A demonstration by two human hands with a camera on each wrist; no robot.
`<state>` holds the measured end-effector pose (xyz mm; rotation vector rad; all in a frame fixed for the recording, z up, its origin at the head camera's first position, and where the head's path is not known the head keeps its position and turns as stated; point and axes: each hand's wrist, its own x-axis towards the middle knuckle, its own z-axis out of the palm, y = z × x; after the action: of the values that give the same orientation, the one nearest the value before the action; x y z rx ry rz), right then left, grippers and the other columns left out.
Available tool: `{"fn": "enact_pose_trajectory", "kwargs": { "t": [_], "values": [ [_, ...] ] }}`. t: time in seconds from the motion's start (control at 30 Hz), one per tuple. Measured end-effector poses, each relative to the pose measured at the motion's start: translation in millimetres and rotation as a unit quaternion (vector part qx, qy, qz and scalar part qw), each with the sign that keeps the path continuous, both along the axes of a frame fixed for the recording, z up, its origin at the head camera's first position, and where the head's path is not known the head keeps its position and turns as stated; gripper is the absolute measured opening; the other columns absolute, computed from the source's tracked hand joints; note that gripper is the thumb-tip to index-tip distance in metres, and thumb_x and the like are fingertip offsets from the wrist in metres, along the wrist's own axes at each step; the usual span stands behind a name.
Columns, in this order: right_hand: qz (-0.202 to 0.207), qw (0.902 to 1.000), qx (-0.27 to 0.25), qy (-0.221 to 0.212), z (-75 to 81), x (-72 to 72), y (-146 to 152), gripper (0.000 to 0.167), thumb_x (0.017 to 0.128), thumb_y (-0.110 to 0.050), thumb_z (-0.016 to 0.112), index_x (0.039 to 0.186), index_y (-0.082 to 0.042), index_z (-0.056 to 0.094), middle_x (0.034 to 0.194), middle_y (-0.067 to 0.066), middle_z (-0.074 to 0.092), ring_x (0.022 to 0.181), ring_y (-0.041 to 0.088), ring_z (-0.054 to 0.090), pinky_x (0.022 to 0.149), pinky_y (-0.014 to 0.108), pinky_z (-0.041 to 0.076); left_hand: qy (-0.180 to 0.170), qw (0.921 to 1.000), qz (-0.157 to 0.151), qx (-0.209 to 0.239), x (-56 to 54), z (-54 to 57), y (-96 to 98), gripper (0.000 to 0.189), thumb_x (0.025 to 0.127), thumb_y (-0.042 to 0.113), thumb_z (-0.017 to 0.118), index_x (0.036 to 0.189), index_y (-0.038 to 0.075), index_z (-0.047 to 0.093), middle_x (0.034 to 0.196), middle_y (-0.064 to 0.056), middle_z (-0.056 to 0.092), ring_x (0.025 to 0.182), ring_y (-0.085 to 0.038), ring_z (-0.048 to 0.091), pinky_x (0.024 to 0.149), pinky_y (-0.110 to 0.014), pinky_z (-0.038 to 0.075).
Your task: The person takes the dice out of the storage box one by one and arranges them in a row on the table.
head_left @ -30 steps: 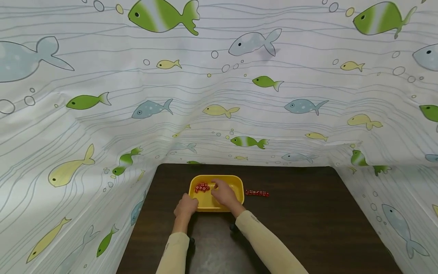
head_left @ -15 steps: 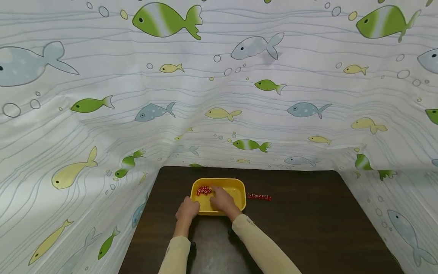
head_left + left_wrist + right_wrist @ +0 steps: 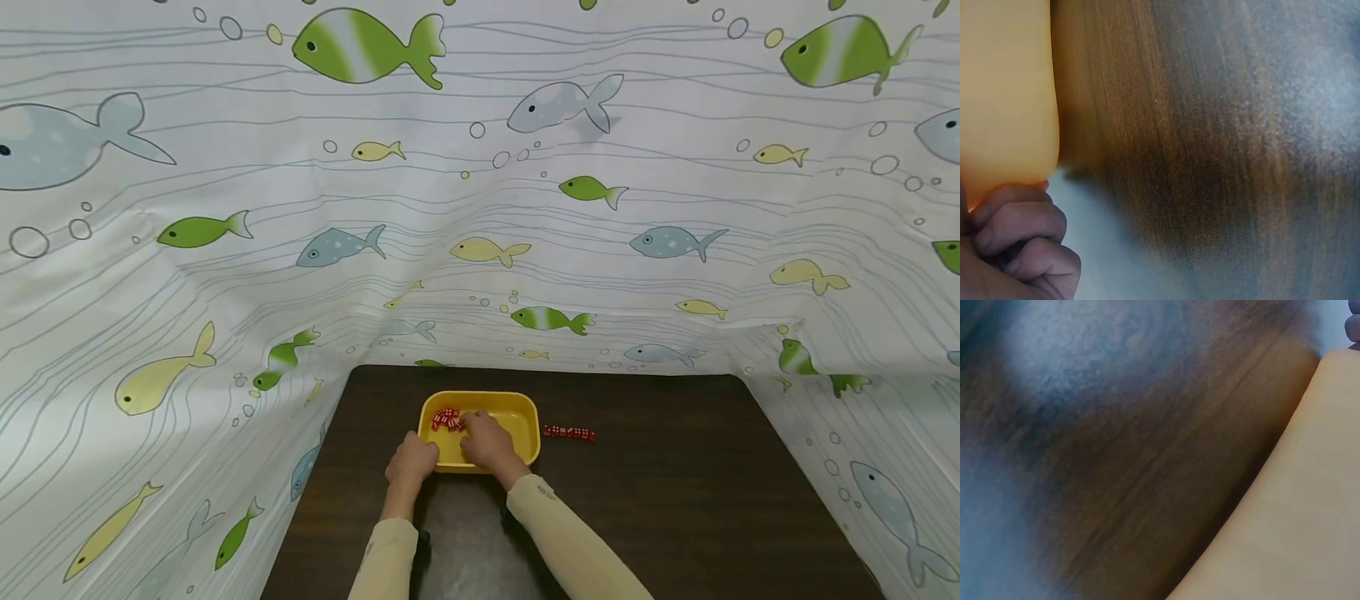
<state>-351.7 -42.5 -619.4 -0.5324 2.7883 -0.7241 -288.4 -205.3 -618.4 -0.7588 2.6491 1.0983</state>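
Note:
A yellow plastic tray stands on the dark table. My left hand grips its near left corner, fingers curled against the outer wall, as the left wrist view also shows. Inside the tray, a cluster of small red dice with white pips lies toward the left. My right hand reaches in over the near rim, its fingertips right at the dice's right edge. I cannot tell whether it pinches a die. The right wrist view shows only the tray's wall, the table and a bit of the left fingers.
A row of several red dice lies on the dark wooden table, just right of the tray. White fabric with printed fish stands around the table at the back and both sides.
The right hand's fingers have gone lower toward the dice, with small shifts in place. The left hand keeps its grip on the tray. The whole head view has shifted slightly down.

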Motion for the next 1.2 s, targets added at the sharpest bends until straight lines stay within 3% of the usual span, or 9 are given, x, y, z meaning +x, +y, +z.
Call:
{"fn": "enact_pose_trajectory", "kwargs": {
  "t": [0.2, 0.43, 0.6, 0.87, 1.2],
  "values": [
    [-0.015, 0.9998, -0.014, -0.005, -2.2, 0.0, 0, 0.032, 0.096, -0.026, 0.076, 0.125, -0.014, 0.072, 0.119, 0.006, 0.066, 0.093, 0.019, 0.060, 0.091, 0.046, 0.058, 0.002, 1.0000, -0.002, -0.004, 0.4, -0.8, -0.4, 0.049, 0.099, 0.027, 0.056, 0.135, -0.006, 0.053, 0.092, -0.015, 0.059, 0.075, -0.029, 0.056, 0.068, -0.040, 0.041],
    [-0.022, 0.9993, -0.023, -0.021, 1.1, -5.0, -1, 0.021, 0.096, -0.026, 0.077, 0.113, -0.015, 0.072, 0.101, 0.000, 0.066, 0.084, 0.017, 0.058, 0.085, 0.041, 0.056, 0.007, 1.0000, -0.005, -0.003, -2.1, 5.6, -0.8, 0.049, 0.100, 0.027, 0.055, 0.136, -0.006, 0.053, 0.089, -0.014, 0.057, 0.073, -0.029, 0.056, 0.066, -0.039, 0.041],
    [-0.022, 0.9992, -0.029, -0.017, 1.5, -4.0, -1, 0.021, 0.096, -0.025, 0.076, 0.113, -0.014, 0.072, 0.097, -0.001, 0.070, 0.080, 0.017, 0.059, 0.082, 0.039, 0.056, 0.018, 0.9998, -0.005, -0.003, 0.0, 5.4, -0.2, 0.047, 0.100, 0.027, 0.054, 0.134, -0.006, 0.053, 0.089, -0.014, 0.057, 0.072, -0.029, 0.055, 0.066, -0.039, 0.040],
    [-0.020, 0.9989, -0.031, -0.029, -12.1, 13.7, 4, 0.017, 0.094, -0.021, 0.078, 0.107, -0.014, 0.072, 0.090, -0.003, 0.068, 0.076, 0.016, 0.057, 0.076, 0.037, 0.054, 0.003, 1.0000, -0.005, -0.001, 16.5, -10.2, 3.1, 0.044, 0.099, 0.024, 0.055, 0.129, -0.008, 0.054, 0.087, -0.015, 0.057, 0.072, -0.029, 0.054, 0.066, -0.040, 0.041],
    [-0.028, 0.9982, -0.035, -0.039, -0.6, 4.4, 1, 0.015, 0.092, -0.020, 0.079, 0.103, -0.012, 0.072, 0.086, -0.001, 0.065, 0.075, 0.017, 0.058, 0.074, 0.036, 0.053, 0.013, 0.9999, -0.003, 0.002, 5.6, -4.2, 0.2, 0.048, 0.100, 0.025, 0.055, 0.133, -0.008, 0.053, 0.088, -0.015, 0.057, 0.073, -0.029, 0.055, 0.068, -0.040, 0.041]
  ]
}}
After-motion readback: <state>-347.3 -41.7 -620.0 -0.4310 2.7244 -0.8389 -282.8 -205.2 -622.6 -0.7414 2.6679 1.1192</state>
